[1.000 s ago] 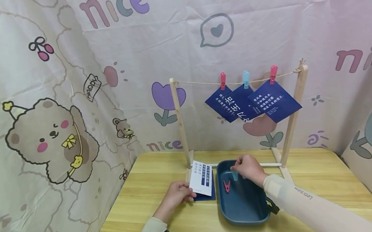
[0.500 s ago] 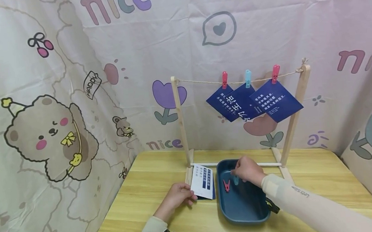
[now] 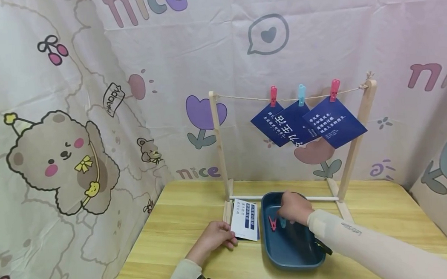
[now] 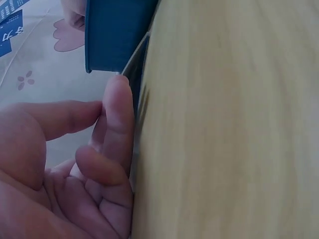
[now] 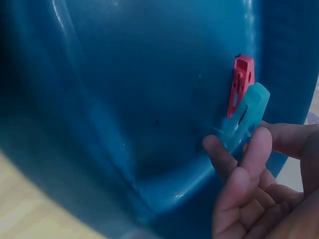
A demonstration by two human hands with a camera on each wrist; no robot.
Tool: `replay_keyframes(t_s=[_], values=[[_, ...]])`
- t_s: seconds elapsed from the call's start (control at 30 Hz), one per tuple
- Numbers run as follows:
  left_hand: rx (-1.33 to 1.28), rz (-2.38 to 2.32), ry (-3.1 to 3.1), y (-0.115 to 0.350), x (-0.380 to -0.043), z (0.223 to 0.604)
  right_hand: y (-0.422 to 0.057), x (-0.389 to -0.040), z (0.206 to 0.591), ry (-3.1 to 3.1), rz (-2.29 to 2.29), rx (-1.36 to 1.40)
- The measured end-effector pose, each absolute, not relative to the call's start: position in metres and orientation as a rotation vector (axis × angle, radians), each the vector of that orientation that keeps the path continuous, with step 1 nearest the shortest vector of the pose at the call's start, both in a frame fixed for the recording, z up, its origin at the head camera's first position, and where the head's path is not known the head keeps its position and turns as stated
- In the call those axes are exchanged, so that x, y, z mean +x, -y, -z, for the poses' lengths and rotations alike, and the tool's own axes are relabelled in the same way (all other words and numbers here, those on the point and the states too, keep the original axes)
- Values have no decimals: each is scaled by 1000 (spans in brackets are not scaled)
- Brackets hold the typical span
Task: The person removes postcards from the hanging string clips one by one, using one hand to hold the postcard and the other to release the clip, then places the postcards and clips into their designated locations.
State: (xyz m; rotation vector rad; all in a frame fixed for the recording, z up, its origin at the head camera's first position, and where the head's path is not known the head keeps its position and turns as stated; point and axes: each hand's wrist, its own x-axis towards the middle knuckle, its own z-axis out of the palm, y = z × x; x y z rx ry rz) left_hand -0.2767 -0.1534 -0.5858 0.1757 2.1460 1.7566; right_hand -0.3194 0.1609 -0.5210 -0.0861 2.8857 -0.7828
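Note:
My left hand (image 3: 216, 236) pinches the near left corner of a white printed card (image 3: 245, 221) between thumb and finger. This card lies over a dark blue card, of which a thin strip shows at the right edge. In the left wrist view the card (image 4: 133, 59) is edge-on, close to the table. My right hand (image 3: 294, 207) reaches into a dark blue tray (image 3: 294, 263). There it pinches a light blue clothespin (image 5: 251, 109) by one end, with a red clothespin (image 5: 241, 79) right beside it on the tray floor.
Behind the tray stands a wooden frame (image 3: 219, 148) with a string across it. Red and light blue clothespins (image 3: 301, 95) hold three blue cards (image 3: 335, 123) on the string. A patterned cloth (image 3: 187, 52) hangs behind and beside the wooden table (image 3: 174, 211).
The white card has come down and now covers more of the blue card. My right hand has sunk slightly into the tray, bringing the light blue clothespin nearer the red one.

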Motion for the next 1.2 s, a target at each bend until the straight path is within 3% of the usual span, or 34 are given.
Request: replay_keyframes(t_s=[1.2], values=[[185, -1608, -2272, 151, -277, 592, -140, -318, 525, -2952, 534, -212]])
